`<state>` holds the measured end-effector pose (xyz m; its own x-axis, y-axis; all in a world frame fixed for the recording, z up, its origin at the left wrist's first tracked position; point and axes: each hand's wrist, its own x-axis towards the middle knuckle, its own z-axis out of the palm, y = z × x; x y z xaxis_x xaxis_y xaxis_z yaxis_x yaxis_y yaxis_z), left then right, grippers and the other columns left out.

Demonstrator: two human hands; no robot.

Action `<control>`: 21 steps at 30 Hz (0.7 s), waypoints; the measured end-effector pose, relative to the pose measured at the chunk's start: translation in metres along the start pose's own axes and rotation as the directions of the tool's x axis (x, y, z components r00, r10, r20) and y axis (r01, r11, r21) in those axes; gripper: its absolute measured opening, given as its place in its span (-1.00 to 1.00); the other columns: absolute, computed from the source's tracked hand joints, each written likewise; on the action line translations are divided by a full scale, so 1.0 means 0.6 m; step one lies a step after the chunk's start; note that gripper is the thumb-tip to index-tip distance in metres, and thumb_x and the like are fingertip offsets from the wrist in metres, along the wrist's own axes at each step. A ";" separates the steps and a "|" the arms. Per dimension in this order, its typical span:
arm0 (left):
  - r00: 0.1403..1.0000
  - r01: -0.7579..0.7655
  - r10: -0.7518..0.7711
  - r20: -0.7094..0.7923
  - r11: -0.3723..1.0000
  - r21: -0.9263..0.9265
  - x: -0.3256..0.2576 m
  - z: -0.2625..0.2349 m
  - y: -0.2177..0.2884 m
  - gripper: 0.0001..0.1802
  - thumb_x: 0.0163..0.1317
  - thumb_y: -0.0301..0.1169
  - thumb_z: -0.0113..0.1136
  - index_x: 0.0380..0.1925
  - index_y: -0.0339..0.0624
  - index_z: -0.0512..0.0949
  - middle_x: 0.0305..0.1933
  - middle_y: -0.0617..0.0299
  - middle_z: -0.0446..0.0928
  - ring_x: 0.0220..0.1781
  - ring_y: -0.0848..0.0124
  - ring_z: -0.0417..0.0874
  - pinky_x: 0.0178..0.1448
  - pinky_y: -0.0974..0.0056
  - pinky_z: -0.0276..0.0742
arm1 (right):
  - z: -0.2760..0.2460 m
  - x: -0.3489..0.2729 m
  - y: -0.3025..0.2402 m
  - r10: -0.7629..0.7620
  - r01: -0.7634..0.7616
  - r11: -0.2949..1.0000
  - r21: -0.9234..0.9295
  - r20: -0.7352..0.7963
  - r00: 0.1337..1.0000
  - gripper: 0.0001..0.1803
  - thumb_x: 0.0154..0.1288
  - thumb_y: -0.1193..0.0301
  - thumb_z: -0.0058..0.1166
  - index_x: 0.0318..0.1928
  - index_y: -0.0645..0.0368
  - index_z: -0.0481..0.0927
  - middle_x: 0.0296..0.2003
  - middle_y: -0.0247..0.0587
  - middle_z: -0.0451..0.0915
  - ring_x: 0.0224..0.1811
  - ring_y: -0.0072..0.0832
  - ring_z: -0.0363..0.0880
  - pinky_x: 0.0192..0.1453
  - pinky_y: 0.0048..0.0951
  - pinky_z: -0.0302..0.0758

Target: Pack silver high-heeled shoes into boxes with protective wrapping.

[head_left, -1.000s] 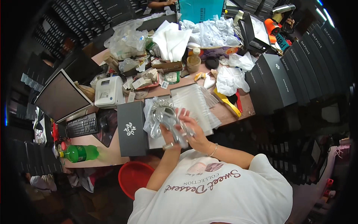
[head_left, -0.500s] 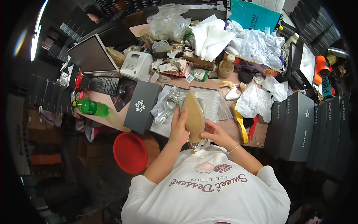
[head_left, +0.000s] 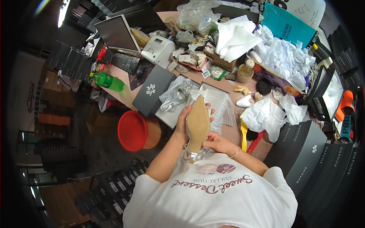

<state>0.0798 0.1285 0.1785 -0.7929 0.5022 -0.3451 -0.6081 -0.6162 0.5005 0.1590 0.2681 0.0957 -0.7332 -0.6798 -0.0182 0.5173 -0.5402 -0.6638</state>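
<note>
A silver high-heeled shoe (head_left: pixel 198 121) is held sole up in front of my chest, its pointed toe away from me and the heel toward my shirt. My left hand (head_left: pixel 183 123) wraps round the forepart, with fingertips showing past the far side of the tan sole. My right hand (head_left: pixel 219 144) grips the shoe's right edge near the arch, thumb on the sole. Beyond them, a matching silver shoe (head_left: pixel 175 102) with a sparkling ornament lies on white tissue in an open shoebox (head_left: pixel 164 118). The dark grey box lid (head_left: pixel 154 89) is beside it.
A red bucket (head_left: pixel 133 131) stands left below the table. A green bottle (head_left: pixel 108 81), keyboard (head_left: pixel 125 62) and white label printer (head_left: pixel 157 50) are at the left. Crumpled paper (head_left: pixel 264 116), a yellow-handled tool (head_left: pixel 243 135) and stacked grey shoeboxes (head_left: pixel 300 152) are at the right.
My view has turned, so the table scene appears rotated clockwise. My left hand has shifted round the shoe's forepart, its fingertips now showing on the far side. Both hands still hold the shoe.
</note>
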 end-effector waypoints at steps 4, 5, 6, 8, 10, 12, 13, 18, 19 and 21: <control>0.989 0.102 -0.092 -0.115 0.991 0.082 0.000 0.002 -0.007 -0.34 0.19 -0.09 0.01 0.24 -0.18 0.25 0.11 0.00 0.42 0.12 0.08 0.50 0.06 0.06 0.54 | -0.024 -0.025 -0.113 0.171 -0.136 0.726 -0.674 -0.016 0.985 -0.69 0.28 0.31 0.15 -0.08 0.27 0.59 -0.21 -0.28 0.65 -0.16 -0.57 0.56 -0.05 -0.51 0.47; 0.980 0.126 -0.106 -0.167 0.986 0.114 -0.003 0.003 -0.004 -0.36 0.19 -0.12 0.01 0.23 -0.18 0.26 0.10 0.00 0.42 0.11 0.08 0.51 0.04 0.07 0.55 | -0.041 -0.034 -0.137 0.216 -0.221 0.595 -0.773 -0.111 0.970 -0.71 0.25 0.31 0.18 -0.15 0.29 0.61 -0.27 -0.25 0.66 -0.21 -0.60 0.56 -0.08 -0.53 0.47; 0.979 0.154 -0.135 -0.152 0.980 0.124 -0.002 0.001 0.004 -0.37 0.18 -0.13 0.02 0.23 -0.17 0.26 0.09 -0.01 0.43 0.10 0.08 0.52 0.02 0.08 0.56 | -0.100 -0.039 -0.127 -0.037 -0.073 0.579 -0.812 -0.115 0.993 -0.71 0.21 0.31 0.19 -0.18 0.29 0.61 -0.35 -0.21 0.66 -0.30 -0.61 0.54 -0.14 -0.51 0.48; 0.967 0.220 -0.200 -0.155 0.967 0.125 -0.006 -0.018 0.003 -0.39 0.18 -0.16 0.02 0.22 -0.15 0.27 0.05 -0.02 0.45 0.07 0.08 0.53 -0.01 0.09 0.57 | -0.153 -0.053 -0.171 -0.352 -0.247 0.572 -0.782 -0.506 0.788 -0.77 0.17 0.38 0.15 -0.23 0.30 0.60 -0.38 -0.17 0.66 -0.32 -0.39 0.60 -0.18 -0.41 0.49; 0.953 0.264 -0.240 -0.185 0.957 0.123 -0.005 -0.019 -0.014 -0.42 0.20 -0.14 0.00 0.19 -0.17 0.30 0.02 -0.01 0.46 0.05 0.07 0.54 -0.04 0.09 0.59 | -0.254 -0.054 -0.172 -0.724 -0.370 0.259 -0.892 -0.433 0.537 -0.79 0.07 0.46 0.12 -0.24 0.25 0.58 -0.29 0.02 0.60 -0.24 -0.12 0.59 -0.17 -0.30 0.50; 0.939 0.294 -0.261 -0.223 0.946 0.133 -0.005 -0.015 -0.024 -0.44 0.22 -0.14 -0.01 0.17 -0.18 0.31 0.00 0.00 0.47 0.03 0.06 0.55 -0.05 0.09 0.59 | -0.303 -0.028 -0.189 -0.748 -0.459 0.081 -0.885 -0.358 0.558 -0.78 0.06 0.44 0.14 -0.23 0.20 0.59 -0.25 -0.04 0.57 -0.19 -0.15 0.56 -0.13 -0.24 0.46; 0.927 0.338 -0.309 -0.213 0.934 0.112 -0.003 -0.019 -0.029 -0.44 0.22 -0.14 -0.01 0.17 -0.19 0.30 0.00 0.00 0.47 0.03 0.07 0.55 -0.05 0.09 0.59 | -0.320 -0.017 -0.195 -0.756 -0.501 -0.017 -0.865 -0.316 0.573 -0.78 0.06 0.43 0.15 -0.23 0.17 0.59 -0.22 -0.07 0.56 -0.17 -0.16 0.54 -0.10 -0.21 0.45; 0.907 0.371 -0.372 -0.199 0.928 -0.043 0.011 -0.040 -0.043 -0.45 0.20 -0.20 0.08 0.17 -0.15 0.29 0.03 -0.01 0.47 0.06 0.10 0.55 -0.06 0.10 0.61 | -0.401 0.029 -0.168 -0.639 -0.581 -0.355 -0.733 -0.263 0.723 -0.72 0.01 0.39 0.18 -0.18 0.06 0.56 -0.19 -0.17 0.49 -0.05 -0.17 0.44 0.01 -0.15 0.35; 0.905 0.366 -0.373 -0.206 0.928 -0.070 0.014 -0.045 -0.039 -0.45 0.18 -0.22 0.13 0.16 -0.12 0.30 0.02 0.00 0.48 0.07 0.11 0.56 -0.09 0.12 0.62 | -0.401 0.032 -0.166 -0.631 -0.589 -0.382 -0.712 -0.264 0.729 -0.70 0.00 0.39 0.19 -0.17 0.05 0.55 -0.19 -0.18 0.48 -0.03 -0.17 0.42 0.03 -0.14 0.33; 0.911 0.354 -0.352 -0.216 0.935 -0.031 0.018 -0.052 -0.030 -0.44 0.22 -0.20 0.04 0.19 -0.19 0.28 0.05 -0.04 0.46 0.07 0.06 0.54 -0.01 0.08 0.59 | -0.390 0.026 -0.171 -0.658 -0.477 0.054 -0.877 -0.390 0.644 -0.80 0.16 0.44 0.09 -0.17 0.12 0.51 -0.26 -0.19 0.52 -0.19 -0.30 0.51 -0.11 -0.28 0.42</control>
<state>0.0812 0.1262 0.1409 -0.5163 0.5431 -0.6622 -0.8504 -0.4167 0.3213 -0.0087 0.4293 -0.0115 -0.9849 0.1112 0.1331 -0.0098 0.7304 -0.6829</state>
